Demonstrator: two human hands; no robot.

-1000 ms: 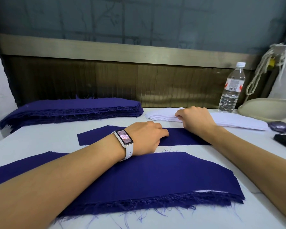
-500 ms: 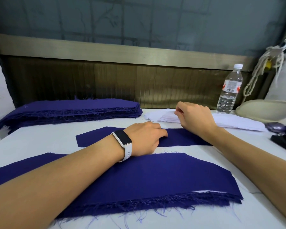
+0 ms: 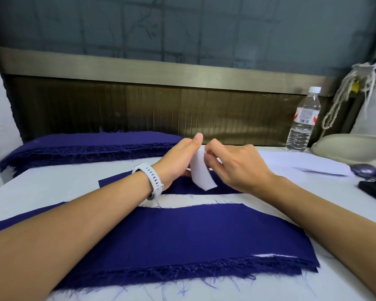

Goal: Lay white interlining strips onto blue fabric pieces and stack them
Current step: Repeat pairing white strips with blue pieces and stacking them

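Right hand (image 3: 237, 168) pinches white strip (image 3: 201, 173); left hand (image 3: 177, 162) touches it.

**White worktop, laden with cloth**

The white worktop (image 3: 52, 185) carries a tall blue fabric stack (image 3: 89, 148) far left, a single blue piece (image 3: 122, 181) in the middle, a frayed blue pile (image 3: 193, 240) nearest, white interlining strips (image 3: 302, 164) far right, and a water bottle (image 3: 302, 124) behind them.

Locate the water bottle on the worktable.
In the head view, the water bottle stands upright at the table's far right by the wall, behind the white strip pile and left of a beige curved object.
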